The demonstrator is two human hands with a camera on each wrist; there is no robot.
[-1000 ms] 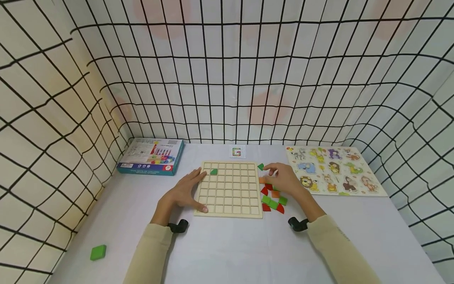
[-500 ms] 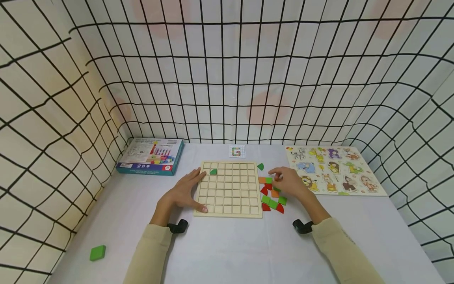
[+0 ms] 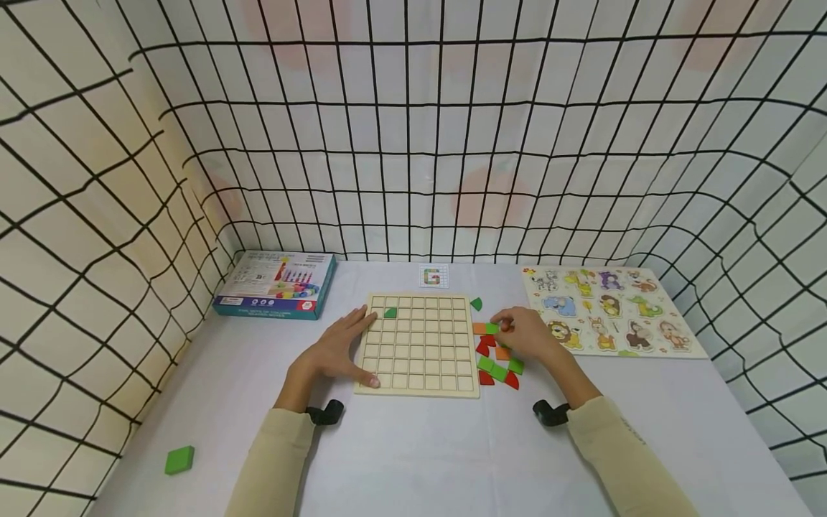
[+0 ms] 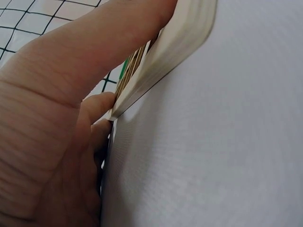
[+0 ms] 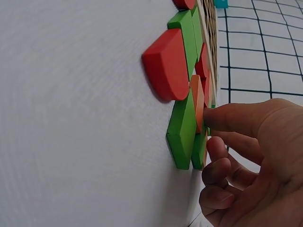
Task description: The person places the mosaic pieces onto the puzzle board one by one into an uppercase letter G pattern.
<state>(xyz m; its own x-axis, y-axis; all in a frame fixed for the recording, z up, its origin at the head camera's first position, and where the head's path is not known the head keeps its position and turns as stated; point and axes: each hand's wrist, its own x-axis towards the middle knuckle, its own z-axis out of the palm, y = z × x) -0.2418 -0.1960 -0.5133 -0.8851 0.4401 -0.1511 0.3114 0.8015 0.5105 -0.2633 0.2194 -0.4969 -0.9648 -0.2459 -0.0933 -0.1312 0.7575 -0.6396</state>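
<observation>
A pale wooden grid board (image 3: 423, 352) lies on the table, with one green piece (image 3: 390, 313) in a cell near its upper left. My left hand (image 3: 336, 348) rests on the board's left side, thumb on the lower edge and fingers spread along the border. In the left wrist view the thumb (image 4: 90, 47) crosses the board's edge (image 4: 175, 52). My right hand (image 3: 526, 332) is over the loose pieces right of the board. Its thumb and forefinger pinch at a green block (image 3: 492, 328) beside an orange one (image 3: 479, 328); the fingers partly hide the contact.
Red quarter-round pieces (image 3: 512, 380) and green blocks (image 3: 497, 372) lie right of the board. A pattern card (image 3: 433, 276) stands behind it. Back left is a box (image 3: 274, 283); right is an animal puzzle (image 3: 610, 312). A lone green block (image 3: 179, 459) sits front left. Black netting surrounds the table.
My right hand drew back to the right from the orange block and green quarter-round, uncovering the green block, then its fingertips came down slightly at that block. My left hand stayed on the board.
</observation>
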